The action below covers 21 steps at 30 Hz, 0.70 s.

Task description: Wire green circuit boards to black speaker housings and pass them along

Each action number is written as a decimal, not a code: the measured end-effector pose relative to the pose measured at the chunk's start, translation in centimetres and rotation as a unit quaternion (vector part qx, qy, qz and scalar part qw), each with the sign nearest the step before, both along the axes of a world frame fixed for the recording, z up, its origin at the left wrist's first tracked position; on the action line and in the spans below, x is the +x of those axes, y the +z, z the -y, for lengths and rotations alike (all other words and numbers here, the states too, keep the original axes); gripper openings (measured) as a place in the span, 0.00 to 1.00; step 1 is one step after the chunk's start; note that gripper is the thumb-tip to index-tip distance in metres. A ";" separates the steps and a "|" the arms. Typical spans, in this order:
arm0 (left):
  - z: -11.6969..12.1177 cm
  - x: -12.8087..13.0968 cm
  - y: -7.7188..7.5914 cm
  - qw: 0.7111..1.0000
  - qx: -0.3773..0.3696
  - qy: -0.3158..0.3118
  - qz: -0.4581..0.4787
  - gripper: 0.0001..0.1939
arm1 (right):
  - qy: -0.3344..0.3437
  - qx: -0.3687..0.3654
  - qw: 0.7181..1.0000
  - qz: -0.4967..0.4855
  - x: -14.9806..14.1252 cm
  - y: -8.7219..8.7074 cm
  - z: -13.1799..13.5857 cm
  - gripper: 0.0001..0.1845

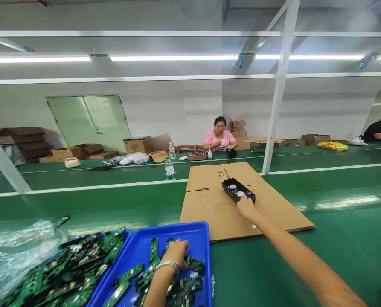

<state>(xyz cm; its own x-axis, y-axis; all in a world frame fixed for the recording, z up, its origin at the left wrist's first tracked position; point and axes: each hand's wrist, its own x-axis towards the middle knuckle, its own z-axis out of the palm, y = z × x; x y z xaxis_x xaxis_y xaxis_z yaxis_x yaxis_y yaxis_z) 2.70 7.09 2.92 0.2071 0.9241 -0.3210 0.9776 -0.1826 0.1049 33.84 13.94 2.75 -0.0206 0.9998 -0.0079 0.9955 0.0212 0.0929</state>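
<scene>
My left hand, with a pale band at the wrist, reaches into a blue plastic tray. Its fingers curl down onto a green circuit board at the tray's right side; their tips are partly hidden. Loose boards of the same kind lie around it. Farther forward, my right hand is closed on the near end of a black speaker case. Two round silver discs sit in this open case, with red and blue wiring near my fingers. The case rests on a flat cardboard sheet.
A second blue tray, heaped with boards, stands at left beside clear plastic wrap. Behind a white rail, a water bottle stands upright. A white post rises beyond the cardboard. A person in pink sits across the bench.
</scene>
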 end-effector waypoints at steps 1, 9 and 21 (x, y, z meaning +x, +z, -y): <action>-0.1 0.1 -0.1 1.000 -0.007 -0.004 0.000 0.13 | 0.011 -0.009 1.000 -0.009 -0.8 -0.1 1.0 0.18; -0.2 -0.1 0.2 0.996 -0.035 -0.016 0.086 0.12 | 0.177 -0.011 0.975 -0.135 2.5 3.3 7.1 0.21; 2.6 1.0 3.8 0.885 -0.103 0.006 0.453 0.18 | 0.171 0.052 0.974 -0.139 3.4 -2.0 13.7 0.03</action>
<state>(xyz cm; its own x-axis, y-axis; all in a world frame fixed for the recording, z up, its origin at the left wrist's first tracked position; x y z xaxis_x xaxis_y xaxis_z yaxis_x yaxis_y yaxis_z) 3.74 4.44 6.75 0.4569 0.8691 -0.1894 0.4761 -0.0591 0.8774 37.21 0.29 0.76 -0.3391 0.9293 0.1463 0.9192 0.3604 -0.1590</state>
